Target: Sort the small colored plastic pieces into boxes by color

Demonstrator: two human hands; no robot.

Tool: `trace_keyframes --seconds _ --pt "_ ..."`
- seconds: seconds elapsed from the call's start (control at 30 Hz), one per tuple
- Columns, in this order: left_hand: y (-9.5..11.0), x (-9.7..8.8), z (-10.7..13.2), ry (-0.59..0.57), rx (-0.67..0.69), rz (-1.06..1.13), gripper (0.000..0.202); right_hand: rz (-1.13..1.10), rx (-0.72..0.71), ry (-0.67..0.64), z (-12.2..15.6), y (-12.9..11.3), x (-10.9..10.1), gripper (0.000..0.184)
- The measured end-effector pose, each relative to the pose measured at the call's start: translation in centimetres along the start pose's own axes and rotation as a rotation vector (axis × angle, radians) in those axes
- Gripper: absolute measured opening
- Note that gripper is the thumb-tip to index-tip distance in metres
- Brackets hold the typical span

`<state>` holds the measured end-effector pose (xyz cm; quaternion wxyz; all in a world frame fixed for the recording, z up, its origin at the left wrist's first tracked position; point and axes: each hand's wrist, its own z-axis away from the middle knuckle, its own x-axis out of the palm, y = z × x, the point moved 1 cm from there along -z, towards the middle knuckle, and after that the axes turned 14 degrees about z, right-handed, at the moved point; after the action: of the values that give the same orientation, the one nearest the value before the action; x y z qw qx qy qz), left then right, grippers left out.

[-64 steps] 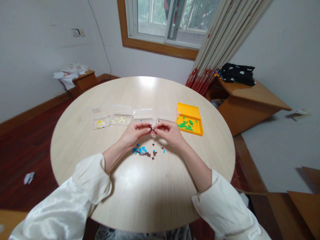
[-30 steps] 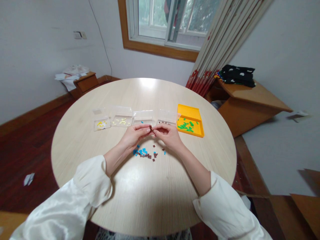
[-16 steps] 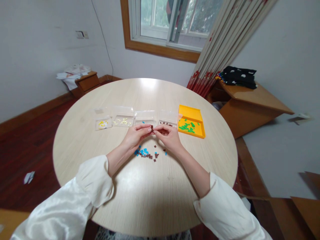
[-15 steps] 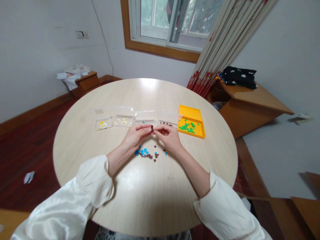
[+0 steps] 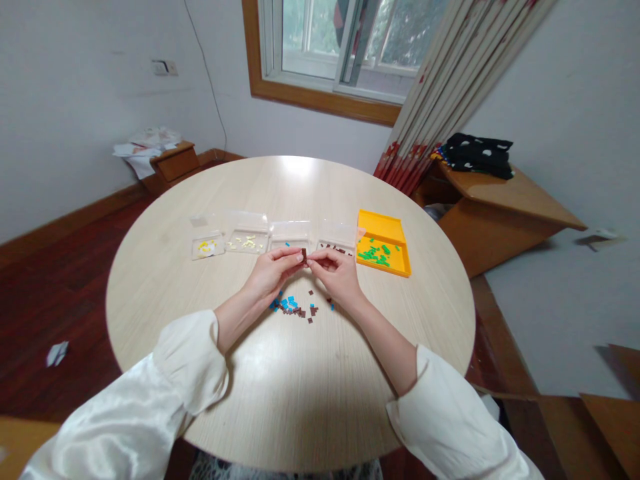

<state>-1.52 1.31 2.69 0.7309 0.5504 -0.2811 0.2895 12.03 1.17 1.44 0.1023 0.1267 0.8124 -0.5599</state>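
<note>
My left hand [image 5: 271, 273] and my right hand [image 5: 337, 272] meet fingertip to fingertip above the round table [image 5: 210, 333], both pinching a small brown piece [image 5: 303, 254]. Below them lies a scatter of blue and brown pieces [image 5: 297, 307] on the tabletop. Just beyond my fingers stand clear boxes in a row: one with yellow pieces [image 5: 205, 246], one with pale pieces [image 5: 245, 239], one almost bare [image 5: 289, 236] and one with brown pieces [image 5: 338, 241]. An orange tray [image 5: 384, 227] with green pieces lies at the right.
A low wooden stand [image 5: 500, 200] with black spotted cloth [image 5: 477, 154] is right of the table, beside a curtain [image 5: 440, 93]. A small wooden box with papers [image 5: 167, 159] sits by the left wall. Paper scrap [image 5: 57, 353] lies on the floor.
Both hands stay together, pinching the brown piece, with only slight finger shifts. The view has drifted a little.
</note>
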Motion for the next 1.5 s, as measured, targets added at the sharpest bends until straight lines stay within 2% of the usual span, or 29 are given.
trace_keyframes --seconds 0.4,0.67,0.9,1.3,1.5 --pt "-0.2 0.0 -0.1 0.04 -0.015 -0.004 0.018 -0.036 0.052 0.06 0.3 0.0 0.8 0.01" --pt "-0.2 -0.2 -0.2 0.019 0.0 -0.044 0.019 -0.041 0.081 0.067 0.4 -0.1 0.8 0.012" --pt "-0.2 -0.3 -0.1 -0.014 0.04 -0.109 0.029 -0.05 0.104 0.073 -0.1 0.1 0.7 0.015" --pt "0.1 0.0 0.0 0.024 0.08 -0.175 0.029 -0.158 0.195 -0.067 -0.2 0.5 0.6 0.019" --pt "0.2 0.0 0.0 -0.016 0.041 -0.154 0.028 -0.154 0.196 -0.108 -0.6 0.1 -0.2 0.026"
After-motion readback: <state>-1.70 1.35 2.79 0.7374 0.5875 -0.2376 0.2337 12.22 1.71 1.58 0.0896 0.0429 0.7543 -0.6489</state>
